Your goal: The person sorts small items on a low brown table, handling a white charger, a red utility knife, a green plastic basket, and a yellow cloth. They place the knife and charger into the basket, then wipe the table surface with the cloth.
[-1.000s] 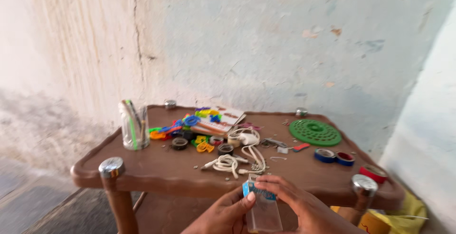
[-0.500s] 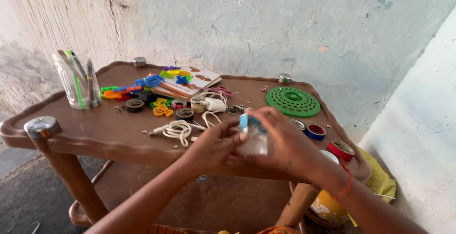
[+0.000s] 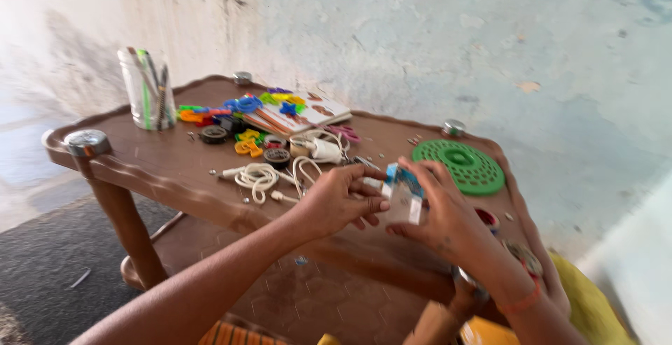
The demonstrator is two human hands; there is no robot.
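at the far left a clear jar (image 3: 148,89) stands upright near the back left corner of the brown plastic table (image 3: 161,170), with pens and a green stick inside it. a round metal cap (image 3: 87,142) tops the near left table leg. right of the jar lies a string of coloured plastic links (image 3: 210,112), blue, orange and green, running up to a flat card book (image 3: 297,112) with more coloured shapes lying on it. in front of these sit small tape rolls (image 3: 213,134), dark and pale, and a yellow plastic piece (image 3: 248,147). a coiled white cable (image 3: 257,175) with a white plug block (image 3: 325,151) lies near the middle of the table, with small screws scattered about it.

the left hand (image 3: 339,199) is held above the table's front part, fingers curled narrow, fingertips touching the left edge of a small clear plastic box (image 3: 402,195). the box is rectangular and see-through, with a blue label across its upper end; it is off the table surface, between both hands. the right hand (image 3: 444,215) grips it from the right side and from above, fingers closed around it; a red band (image 3: 521,303) circles that wrist.

behind the right hand a round green perforated disc (image 3: 462,166) lies flat near the back right corner, beside another metal cap (image 3: 453,127). a red tape roll (image 3: 486,217) peeps out just past the right hand. below the table's right end there is something yellow (image 3: 595,313); what it is cannot be told.
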